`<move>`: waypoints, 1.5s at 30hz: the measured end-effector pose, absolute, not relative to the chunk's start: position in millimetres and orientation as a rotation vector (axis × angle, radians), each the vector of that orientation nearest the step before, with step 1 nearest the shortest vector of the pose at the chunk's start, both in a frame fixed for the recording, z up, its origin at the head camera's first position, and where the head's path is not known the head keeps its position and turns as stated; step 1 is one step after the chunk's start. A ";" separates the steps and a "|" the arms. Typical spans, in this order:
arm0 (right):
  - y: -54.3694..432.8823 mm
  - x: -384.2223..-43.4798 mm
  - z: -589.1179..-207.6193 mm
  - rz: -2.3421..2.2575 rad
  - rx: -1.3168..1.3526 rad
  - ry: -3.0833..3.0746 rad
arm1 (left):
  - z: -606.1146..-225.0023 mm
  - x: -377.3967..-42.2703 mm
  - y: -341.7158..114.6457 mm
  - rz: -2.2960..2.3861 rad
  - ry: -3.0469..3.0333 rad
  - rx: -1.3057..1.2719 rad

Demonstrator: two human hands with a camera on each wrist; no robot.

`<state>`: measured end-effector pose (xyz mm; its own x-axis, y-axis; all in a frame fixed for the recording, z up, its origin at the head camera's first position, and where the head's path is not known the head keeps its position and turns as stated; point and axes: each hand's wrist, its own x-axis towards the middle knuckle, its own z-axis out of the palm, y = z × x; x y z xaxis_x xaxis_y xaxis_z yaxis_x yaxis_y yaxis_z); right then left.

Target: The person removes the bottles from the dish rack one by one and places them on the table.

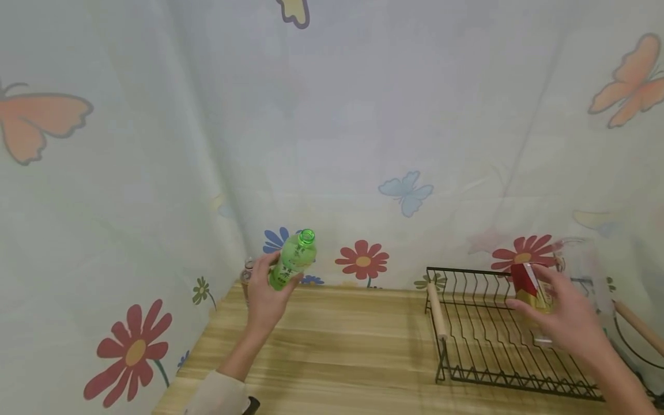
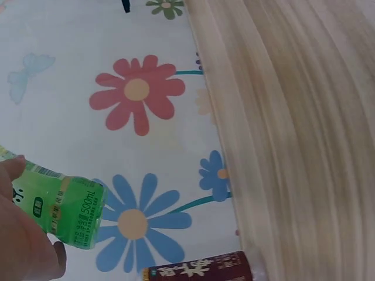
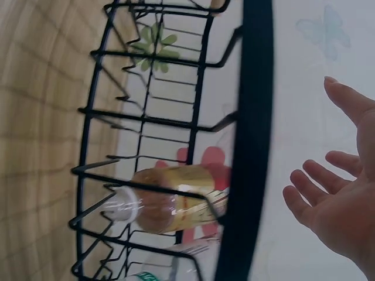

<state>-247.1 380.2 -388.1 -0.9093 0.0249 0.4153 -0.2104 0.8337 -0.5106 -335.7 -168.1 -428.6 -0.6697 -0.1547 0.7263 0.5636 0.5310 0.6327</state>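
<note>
Well to the left of the black wire dish rack (image 3: 252, 140), the left hand (image 1: 267, 297) curls its fingers and thumb round a green plastic drink bottle (image 1: 294, 259), which is raised off the wood-grain tabletop (image 1: 353, 346) with its uncapped mouth upward and its body leaning slightly. The right hand (image 1: 565, 311) is above the dish rack, its fingers spread and its thumb held apart, gripping nothing. Below it, inside the dish rack, an amber bottle with a yellow-and-red label (image 3: 181, 213) stands upside down on its white cap, and just beside that is a clear item (image 3: 208, 252), partly hidden by the rack's wires. Far to the left of the dish rack, near the left hand, a dark-red-labelled container (image 2: 205, 268) stands close to the wall cloth (image 1: 337, 115). That cloth, printed with flowers and butterflies, hangs behind the dish rack; a wooden handle (image 1: 437, 311) forms the rack's left end.
</note>
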 end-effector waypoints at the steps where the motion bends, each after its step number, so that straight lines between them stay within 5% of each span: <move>1: 383.2 -248.1 -390.3 0.798 0.121 -2.608 | -431.7 -338.1 -168.7 -1.200 -2.000 -0.328; 17: 427.3 -267.2 -426.3 0.857 0.008 -2.624 | -480.4 -362.7 -166.2 -1.527 -2.002 -0.185; 45: 434.5 -279.7 -450.9 0.780 -0.012 -2.635 | -521.7 -383.8 -178.1 -1.510 -2.250 0.039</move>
